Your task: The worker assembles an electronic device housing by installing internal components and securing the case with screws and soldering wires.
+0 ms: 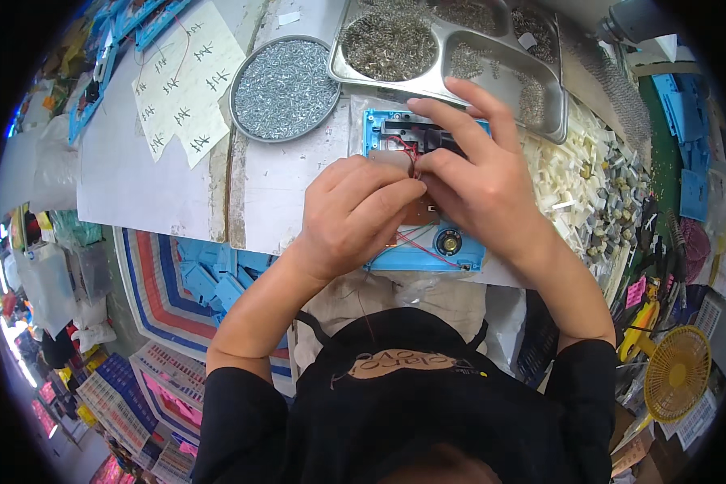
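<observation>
A light-blue plastic casing (pixel 427 260) lies open-side up at the table's front edge, under both hands. It holds a black part (pixel 395 127), thin red wires (pixel 409 148), a brown circuit board (pixel 418 213) and a small round speaker (pixel 448 241). My left hand (pixel 355 210) is closed over the casing's left side, thumb and forefinger pinching at the red wires. From the right, my right hand (pixel 486 173) meets it, thumb and index finger closed on the wires, the other fingers raised and spread. The fingertips nearly touch and partly hide the wire ends.
Behind the casing stand a round tray of small screws (pixel 286 89) and a metal compartment tray (pixel 452 95) of springs. White plastic pieces (pixel 569 177) are heaped at right. A paper sheet with wires (pixel 187 89) lies left. Below it sits a striped bag (pixel 149 274); a yellow fan (pixel 676 373) stands lower right.
</observation>
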Demonstrator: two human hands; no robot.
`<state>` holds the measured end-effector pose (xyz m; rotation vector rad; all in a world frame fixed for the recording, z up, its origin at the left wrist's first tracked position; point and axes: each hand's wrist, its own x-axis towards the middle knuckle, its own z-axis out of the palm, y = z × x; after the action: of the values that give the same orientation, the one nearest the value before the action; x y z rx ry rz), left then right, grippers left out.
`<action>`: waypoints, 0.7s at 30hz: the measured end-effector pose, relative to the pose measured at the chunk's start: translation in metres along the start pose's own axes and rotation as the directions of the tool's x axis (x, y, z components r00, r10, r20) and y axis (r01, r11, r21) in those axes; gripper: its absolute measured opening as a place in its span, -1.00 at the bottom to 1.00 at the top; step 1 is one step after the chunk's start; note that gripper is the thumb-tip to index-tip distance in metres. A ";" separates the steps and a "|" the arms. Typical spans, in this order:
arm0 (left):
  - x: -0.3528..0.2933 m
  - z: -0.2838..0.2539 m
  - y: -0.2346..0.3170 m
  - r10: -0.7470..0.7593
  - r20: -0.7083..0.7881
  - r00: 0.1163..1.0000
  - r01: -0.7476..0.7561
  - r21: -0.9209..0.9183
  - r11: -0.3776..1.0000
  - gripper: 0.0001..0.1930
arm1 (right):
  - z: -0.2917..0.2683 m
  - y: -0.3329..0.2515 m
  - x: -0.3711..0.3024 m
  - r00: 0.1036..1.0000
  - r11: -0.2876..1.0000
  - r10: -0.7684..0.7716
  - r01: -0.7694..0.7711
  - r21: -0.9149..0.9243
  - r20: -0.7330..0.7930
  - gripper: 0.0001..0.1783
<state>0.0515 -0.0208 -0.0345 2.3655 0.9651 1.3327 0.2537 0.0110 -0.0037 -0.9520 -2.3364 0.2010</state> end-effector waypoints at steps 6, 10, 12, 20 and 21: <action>-0.009 -0.003 -0.002 -0.052 -0.020 0.998 0.052 0.013 0.999 -0.62 | -0.001 0.005 -0.010 0.999 1.000 0.030 -0.031 -0.008 -0.014 -0.82; -0.015 -0.006 -0.004 -0.099 -0.006 0.995 0.099 0.036 0.994 -0.65 | -0.005 0.007 -0.014 0.999 0.998 0.054 -0.054 0.022 0.001 -0.81; -0.015 -0.008 -0.004 -0.131 0.001 0.991 0.131 0.047 0.990 -0.66 | -0.007 0.011 -0.016 0.998 0.998 0.055 -0.054 0.037 -0.022 -0.81; 0.006 0.007 0.004 -0.120 -0.002 0.993 0.120 0.106 0.987 -0.71 | -0.008 0.021 -0.028 0.985 0.988 0.144 -0.138 0.075 -0.090 -0.80; 0.012 0.011 0.005 -0.115 0.006 0.993 0.113 0.126 0.986 -0.71 | -0.009 0.020 -0.029 0.984 0.985 0.156 -0.148 0.088 -0.085 -0.81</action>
<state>0.0669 -0.0156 -0.0295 2.3656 1.1935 1.2461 0.2869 0.0054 -0.0172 -1.0773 -2.1565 0.3045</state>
